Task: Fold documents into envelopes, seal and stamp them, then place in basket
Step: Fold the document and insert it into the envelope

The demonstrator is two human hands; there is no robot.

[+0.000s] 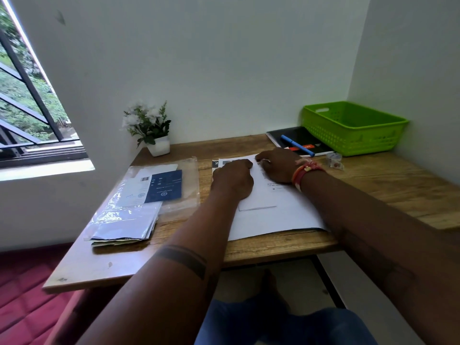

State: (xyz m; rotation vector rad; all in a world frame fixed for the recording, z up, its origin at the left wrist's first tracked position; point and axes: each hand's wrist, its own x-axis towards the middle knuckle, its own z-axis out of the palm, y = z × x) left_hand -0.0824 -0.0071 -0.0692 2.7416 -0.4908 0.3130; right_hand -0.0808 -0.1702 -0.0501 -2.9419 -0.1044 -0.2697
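White paper sheets [276, 217] are spread on the wooden table [385, 180], long axis running away from the person. Both hands are set at the far end of the top sheet, a folded sheet's near edge showing below the left wrist. Left hand [232, 179] is laid knuckles up with fingers curled under, pressing the paper; whether anything is pinched cannot be told. Right hand [277, 164] is planted just beside it, fingers bent down onto the sheet's far edge. Both forearms are stretched straight forward. Folding is judged under way, a crease likely being pressed. Envelopes in clear plastic [139, 202] are seen to the left, nearer the left hand. Green basket [353, 128] is noted at far right, nearer the right hand.
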